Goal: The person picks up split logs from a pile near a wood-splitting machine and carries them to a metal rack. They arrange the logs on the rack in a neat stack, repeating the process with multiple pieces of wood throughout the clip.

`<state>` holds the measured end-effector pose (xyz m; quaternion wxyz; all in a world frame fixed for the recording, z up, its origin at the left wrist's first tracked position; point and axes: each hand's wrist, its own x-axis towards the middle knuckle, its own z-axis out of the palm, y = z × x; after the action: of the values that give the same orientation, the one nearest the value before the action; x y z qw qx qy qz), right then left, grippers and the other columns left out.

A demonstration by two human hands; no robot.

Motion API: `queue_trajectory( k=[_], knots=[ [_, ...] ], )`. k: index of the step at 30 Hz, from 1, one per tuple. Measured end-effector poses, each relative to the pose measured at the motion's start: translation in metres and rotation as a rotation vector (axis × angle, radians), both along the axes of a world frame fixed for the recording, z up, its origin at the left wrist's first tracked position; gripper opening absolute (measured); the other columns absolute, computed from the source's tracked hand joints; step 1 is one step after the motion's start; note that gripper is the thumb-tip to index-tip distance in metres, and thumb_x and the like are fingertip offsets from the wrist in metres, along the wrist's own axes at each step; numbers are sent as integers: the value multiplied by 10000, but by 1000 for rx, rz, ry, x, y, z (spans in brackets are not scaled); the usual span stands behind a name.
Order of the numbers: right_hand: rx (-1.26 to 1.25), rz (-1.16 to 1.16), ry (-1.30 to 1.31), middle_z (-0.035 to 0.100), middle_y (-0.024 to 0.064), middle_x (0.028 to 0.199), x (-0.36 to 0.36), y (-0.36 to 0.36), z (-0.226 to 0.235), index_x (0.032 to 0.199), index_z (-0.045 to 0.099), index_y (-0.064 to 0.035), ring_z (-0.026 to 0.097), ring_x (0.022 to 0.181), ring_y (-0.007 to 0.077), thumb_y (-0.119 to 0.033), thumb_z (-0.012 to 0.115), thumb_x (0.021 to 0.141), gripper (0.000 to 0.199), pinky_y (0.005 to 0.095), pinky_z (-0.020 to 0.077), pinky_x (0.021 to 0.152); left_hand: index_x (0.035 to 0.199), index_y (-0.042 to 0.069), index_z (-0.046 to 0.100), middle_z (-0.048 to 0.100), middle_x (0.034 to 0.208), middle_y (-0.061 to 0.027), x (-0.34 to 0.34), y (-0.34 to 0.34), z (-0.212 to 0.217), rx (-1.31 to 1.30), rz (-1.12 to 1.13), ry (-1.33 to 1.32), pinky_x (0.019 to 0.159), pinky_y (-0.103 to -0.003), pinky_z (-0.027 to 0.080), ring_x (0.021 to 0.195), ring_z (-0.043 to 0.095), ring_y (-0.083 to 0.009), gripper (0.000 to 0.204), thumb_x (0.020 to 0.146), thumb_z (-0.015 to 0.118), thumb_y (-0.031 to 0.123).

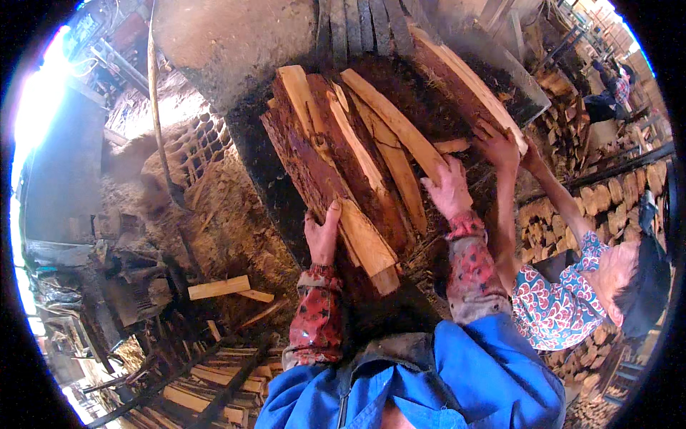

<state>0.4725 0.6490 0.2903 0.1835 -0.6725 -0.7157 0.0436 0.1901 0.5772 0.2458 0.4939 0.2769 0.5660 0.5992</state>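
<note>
Several rough split wood slabs, some with bark, lie lengthwise on a dark surface before me. My left hand grips the near left edge of a bark-edged slab, thumb on top and the other fingers mostly hidden. Around the near end of a long, pale wood strip, my right hand is closed. A narrower split piece and a wider flat one lie between my hands. At the right, a co-worker's hands hold a long bark-edged slab.
The co-worker in a patterned top stands close by my right arm. Dark metal bars lie at the far side. Stacked split logs fill the right, and loose wood offcuts lie at lower left. Another person is farther back.
</note>
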Motion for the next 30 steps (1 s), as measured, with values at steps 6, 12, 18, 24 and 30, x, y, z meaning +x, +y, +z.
queue_trajectory(
  k=[6, 12, 18, 24, 30],
  knots=[
    [-134, -58, -96, 442, 208, 1277, 34, 5, -22, 1342, 451, -103, 515, 1123, 397, -302, 760, 729, 715, 459, 464, 930, 1219, -88, 509, 577, 1226, -118, 4, 3, -3, 68, -18, -84, 961, -328, 410, 1093, 537, -202, 564, 866, 708, 303],
    [-269, -43, 555, 573, 183, 1079, 28, -8, 7, 1218, 588, -12, 605, 981, 338, -283, 748, 723, 587, 396, 498, 835, 1245, -80, 486, 560, 1240, -132, 7, -3, 13, -57, 14, 77, 959, -328, 403, 1100, 526, -210, 606, 853, 721, 318],
    [-117, 16, 734, 559, 108, 977, 4, -60, 39, 1204, 593, 14, 566, 903, 207, -284, 718, 784, 530, 327, 496, 771, 1233, -84, 480, 555, 1240, -129, 8, -9, 29, -105, 24, 70, 953, -332, 404, 1102, 519, -203, 611, 848, 728, 321],
    [-21, 244, 156, 503, 204, 1089, -49, -87, 47, 1138, 599, -22, 502, 1014, 377, -290, 747, 759, 488, 453, 459, 853, 1233, -84, 483, 565, 1234, -117, 9, -26, 45, -80, -9, -16, 928, -319, 424, 1087, 529, -199, 572, 862, 720, 282],
    [-83, 345, 425, 535, 204, 1095, -11, -65, 22, 1113, 619, -8, 527, 1049, 369, -209, 714, 786, 395, 423, 456, 911, 1200, -73, 506, 575, 1203, -128, 9, -21, 42, -92, 29, 73, 915, -324, 429, 1059, 540, -205, 588, 854, 709, 357]
  ],
)
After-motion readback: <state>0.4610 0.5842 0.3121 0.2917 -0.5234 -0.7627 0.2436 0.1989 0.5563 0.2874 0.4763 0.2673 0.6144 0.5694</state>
